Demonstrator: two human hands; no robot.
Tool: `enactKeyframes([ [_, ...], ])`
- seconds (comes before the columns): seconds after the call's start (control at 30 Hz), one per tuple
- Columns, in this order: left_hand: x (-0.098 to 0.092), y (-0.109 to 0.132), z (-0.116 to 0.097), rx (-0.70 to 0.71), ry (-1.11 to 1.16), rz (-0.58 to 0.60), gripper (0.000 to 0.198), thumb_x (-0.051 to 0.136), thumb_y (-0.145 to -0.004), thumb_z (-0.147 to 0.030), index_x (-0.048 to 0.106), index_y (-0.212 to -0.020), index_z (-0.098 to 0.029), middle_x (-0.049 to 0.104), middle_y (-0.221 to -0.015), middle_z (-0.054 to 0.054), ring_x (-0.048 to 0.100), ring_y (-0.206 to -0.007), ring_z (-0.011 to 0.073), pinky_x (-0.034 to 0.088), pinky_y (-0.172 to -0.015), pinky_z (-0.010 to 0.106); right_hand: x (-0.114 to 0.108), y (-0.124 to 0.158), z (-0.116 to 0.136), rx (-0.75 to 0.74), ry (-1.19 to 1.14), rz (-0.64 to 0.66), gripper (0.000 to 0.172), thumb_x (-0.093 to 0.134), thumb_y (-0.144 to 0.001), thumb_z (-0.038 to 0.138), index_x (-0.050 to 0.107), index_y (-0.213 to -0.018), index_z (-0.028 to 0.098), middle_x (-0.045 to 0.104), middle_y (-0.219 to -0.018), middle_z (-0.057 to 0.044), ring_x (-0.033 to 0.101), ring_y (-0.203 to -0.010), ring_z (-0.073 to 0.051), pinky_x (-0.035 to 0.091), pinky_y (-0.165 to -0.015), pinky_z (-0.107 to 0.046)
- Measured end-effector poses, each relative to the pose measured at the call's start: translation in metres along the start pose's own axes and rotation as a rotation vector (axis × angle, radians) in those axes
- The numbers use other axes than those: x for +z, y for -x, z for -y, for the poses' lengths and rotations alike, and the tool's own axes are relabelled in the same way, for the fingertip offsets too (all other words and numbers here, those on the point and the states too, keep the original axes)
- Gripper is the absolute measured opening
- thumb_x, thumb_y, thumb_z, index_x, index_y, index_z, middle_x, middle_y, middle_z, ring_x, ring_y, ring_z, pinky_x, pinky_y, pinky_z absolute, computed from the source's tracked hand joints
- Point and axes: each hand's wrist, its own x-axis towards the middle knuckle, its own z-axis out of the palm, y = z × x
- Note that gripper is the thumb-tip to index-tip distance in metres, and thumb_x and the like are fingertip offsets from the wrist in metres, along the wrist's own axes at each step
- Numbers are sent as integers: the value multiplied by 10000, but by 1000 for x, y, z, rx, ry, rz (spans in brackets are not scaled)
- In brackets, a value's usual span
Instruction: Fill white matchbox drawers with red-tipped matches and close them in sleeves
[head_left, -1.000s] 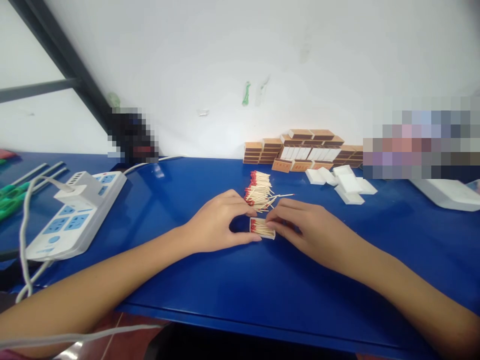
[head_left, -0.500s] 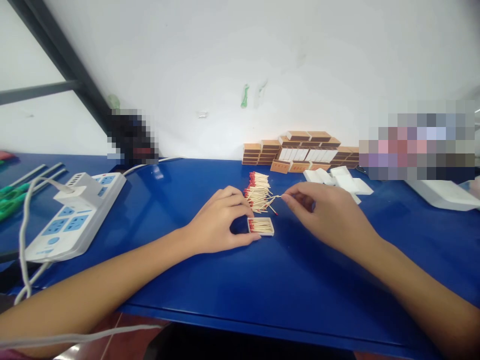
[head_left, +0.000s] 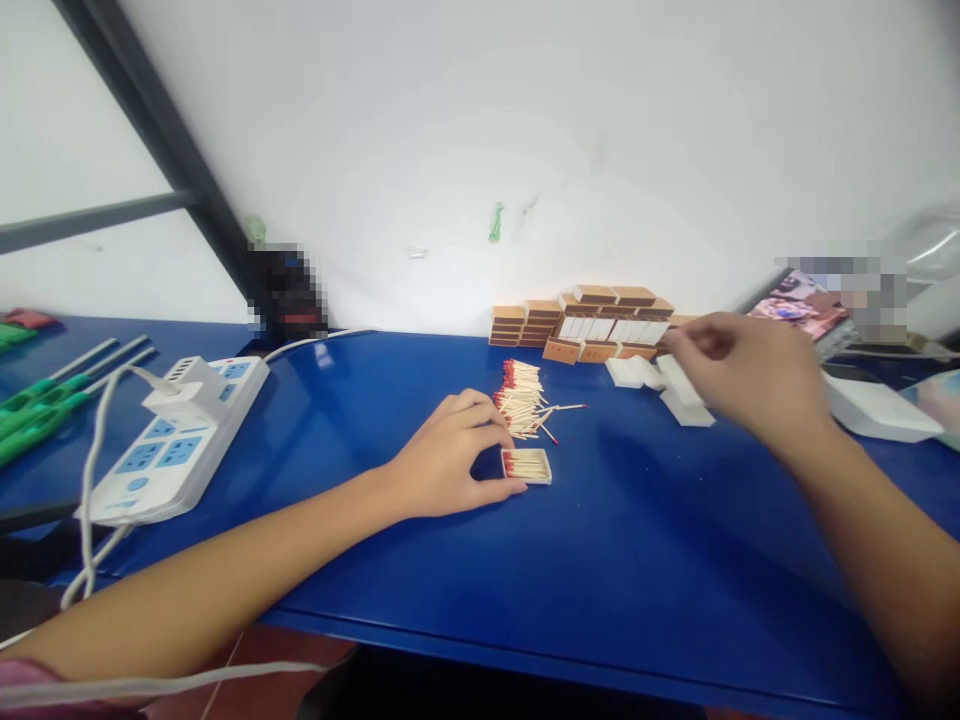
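My left hand (head_left: pixel 461 455) rests on the blue table, its thumb and fingers closed around the left end of a small white matchbox tray (head_left: pixel 549 468). Red-headed matches (head_left: pixel 527 464) lie side by side inside it. Just behind the tray is a loose pile of matches (head_left: pixel 521 398), with a few strays at its right side. My right hand (head_left: pixel 750 375) is raised over the right side, fingers curled together by the right end of the stacked matchboxes (head_left: pixel 619 312). What its fingertips hold, if anything, is hidden. White empty-looking trays (head_left: pixel 634 371) lie below and left of it.
A white power strip (head_left: pixel 187 440) with a plugged-in adapter and cable lies at left. Green-handled tools (head_left: pixel 52 400) are beyond it. At right stand a phone-like screen (head_left: pixel 802 305) and a white box (head_left: pixel 877 408). A white wall (head_left: pixel 420 150) closes off the back.
My right hand has moved right and back, from the match pile to the stacked matchboxes. The match it pinched now lies by the pile. My left hand stays at the tray; the view shifted slightly.
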Motion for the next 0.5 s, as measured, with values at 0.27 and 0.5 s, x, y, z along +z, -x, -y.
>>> enactKeyframes([
  [0.27, 0, 3, -2, 16, 27, -35, 349, 835, -842, -478, 733, -998, -183, 722, -1111, 72, 603, -1110, 260, 493, -982, 434, -19, -61, -23, 281, 49, 203, 253, 584, -932, 264, 772, -1018, 118, 728, -687, -108, 624, -709, -228, 399, -688, -356],
  [0.5, -1, 3, -3, 22, 51, -78, 357, 836, -843, -469, 727, -1027, -182, 731, -1076, 72, 617, -1061, 250, 510, -973, 434, 5, -74, -39, 347, 113, 243, 258, 558, -952, 257, 770, -972, 112, 727, -697, -126, 607, -706, -236, 404, -693, -367],
])
